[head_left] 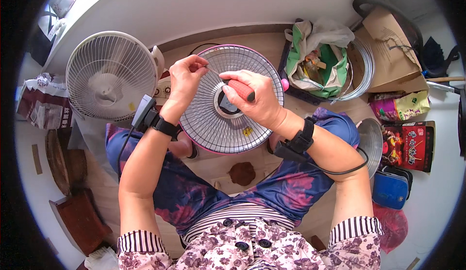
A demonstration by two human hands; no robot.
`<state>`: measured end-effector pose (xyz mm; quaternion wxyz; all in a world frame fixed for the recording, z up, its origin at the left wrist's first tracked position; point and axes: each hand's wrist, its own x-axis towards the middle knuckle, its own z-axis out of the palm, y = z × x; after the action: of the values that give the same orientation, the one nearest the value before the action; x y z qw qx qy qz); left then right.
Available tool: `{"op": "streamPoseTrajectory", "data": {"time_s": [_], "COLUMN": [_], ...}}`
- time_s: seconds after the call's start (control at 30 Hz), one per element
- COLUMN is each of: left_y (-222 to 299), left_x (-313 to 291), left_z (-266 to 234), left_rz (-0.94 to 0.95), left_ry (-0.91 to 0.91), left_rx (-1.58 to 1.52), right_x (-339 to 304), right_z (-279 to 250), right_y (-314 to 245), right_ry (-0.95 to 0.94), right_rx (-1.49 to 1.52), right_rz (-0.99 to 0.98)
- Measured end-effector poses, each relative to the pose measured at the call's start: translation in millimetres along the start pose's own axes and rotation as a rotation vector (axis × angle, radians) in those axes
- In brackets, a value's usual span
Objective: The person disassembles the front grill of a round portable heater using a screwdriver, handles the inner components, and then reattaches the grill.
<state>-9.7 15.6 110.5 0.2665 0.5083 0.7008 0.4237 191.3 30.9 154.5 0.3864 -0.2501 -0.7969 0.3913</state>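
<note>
My right hand (252, 95) is wrapped round a screwdriver (238, 88) with a red and black handle. Its thin shaft points up and left, toward the fingertips of my left hand (184, 78). Those fingers are pinched together at the shaft's tip; whatever is between them is too small to make out. Beneath both hands, between my knees, is a round dish heater (252, 129) with a pink rim, a wire grille and a silvery inside. The screwdriver and my right hand partly cover its dark round centre.
A white fan (109, 76) stands at the left. Behind on the right are a green and white bag (315, 66), a coil of wire (367, 71) and a cardboard box (391, 51). A metal lid (371, 144), a red box (410, 146) and a blue case (390, 190) lie beside my right knee.
</note>
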Motion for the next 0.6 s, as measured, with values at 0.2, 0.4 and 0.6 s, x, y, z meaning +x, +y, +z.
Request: {"op": "streamPoseTrajectory", "data": {"time_s": [0.2,0.4,0.6], "left_y": [-3.0,-0.3,-3.9], "left_x": [1.8,0.1,9.1], "left_z": [-0.4,2.3,-0.3], "left_rz": [0.009,0.026,0.058], "left_ry": [-0.005,-0.028,-0.023], "left_rx": [0.019,0.05,-0.072], "right_x": [0.4,-4.8,-5.2], "right_z": [2.4,0.3,1.3], "right_y": [0.7,-0.6,5.6], "right_ry": [-0.007,-0.001,0.068], "right_rx": [-0.06,-0.077,-0.123], "right_rz": [-0.05,-0.048,-0.119]}}
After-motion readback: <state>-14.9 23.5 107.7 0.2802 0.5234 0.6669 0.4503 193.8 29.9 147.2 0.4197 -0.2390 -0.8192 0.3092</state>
